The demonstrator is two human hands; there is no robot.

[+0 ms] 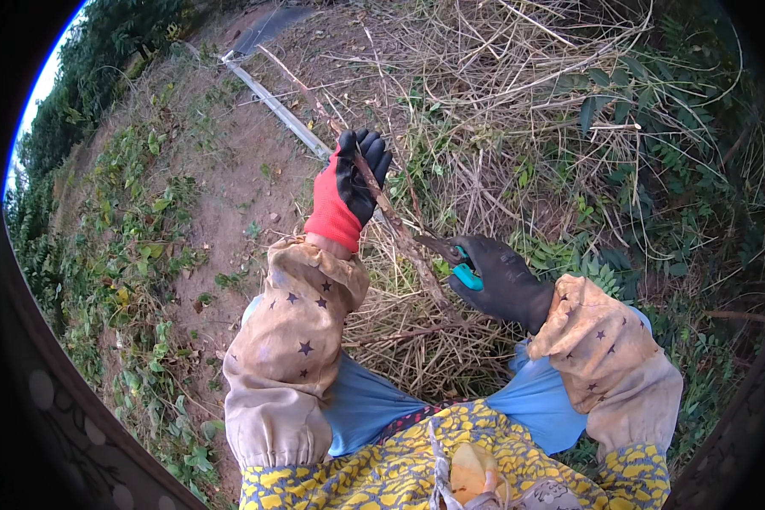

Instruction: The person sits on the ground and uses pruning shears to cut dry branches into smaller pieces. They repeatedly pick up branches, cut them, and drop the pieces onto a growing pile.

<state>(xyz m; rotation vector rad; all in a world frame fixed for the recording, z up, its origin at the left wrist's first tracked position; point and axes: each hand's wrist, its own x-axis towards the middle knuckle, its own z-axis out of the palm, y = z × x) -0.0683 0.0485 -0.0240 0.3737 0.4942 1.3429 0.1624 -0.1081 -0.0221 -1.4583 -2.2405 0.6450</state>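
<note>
Branch (pixel 384 204) slants across the left hand (pixel 344 191), whose fingers curl loosely round it; the right hand (pixel 508 279) has fingers wrapped on pruning shears (pixel 467 277), blades beside it. Risk: branch rolling could deflect the blades. Site: outdoors, dry stalks (pixel 484 157), bare soil (pixel 217 229), greenery (pixel 144 255).

Two gloves (pixel 336 208), two oversleeves (pixel 293 340), one pruner (pixel 467 278), one held branch (pixel 406 240), one grey pole (pixel 276 106)

Grey metal pole (pixel 276 108) lying on brown soil (pixel 221 195), leafy green plants (pixel 153 229) along the left, trees (pixel 68 119) at upper left
</note>
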